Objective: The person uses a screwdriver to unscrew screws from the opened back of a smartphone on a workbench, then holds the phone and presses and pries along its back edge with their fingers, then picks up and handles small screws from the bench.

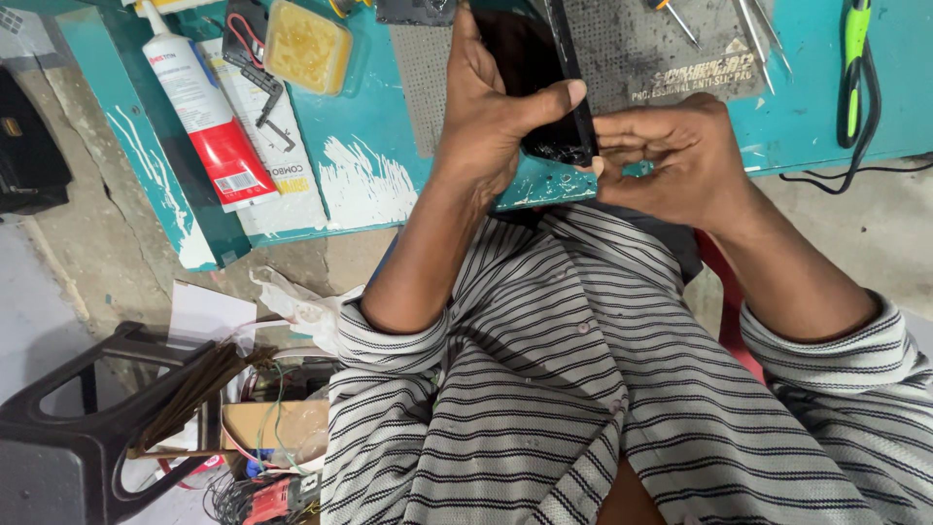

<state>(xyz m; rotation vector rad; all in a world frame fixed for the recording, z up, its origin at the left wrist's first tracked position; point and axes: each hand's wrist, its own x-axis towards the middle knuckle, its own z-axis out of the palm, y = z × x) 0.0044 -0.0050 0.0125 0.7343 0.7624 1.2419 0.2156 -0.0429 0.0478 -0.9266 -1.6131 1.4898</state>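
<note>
Left hand (496, 117) clamped round black phone (530, 68); right hand (671, 156) pinching its lower edge. Yellow-filled tub (306, 46), glue tube (199, 112) on worktop (389, 175).

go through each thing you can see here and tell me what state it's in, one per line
Black flat phone: held on edge, lower corner cracked.
Left hand: gripping the phone, thumb across it.
Right hand: fingers curled at the phone's lower corner.
White and red glue tube: capped, lying flat.
Clear square tub of yellow paste: uncovered or clear-lidded, cannot tell.
Grey anti-slip mat: flat on the bench.
</note>
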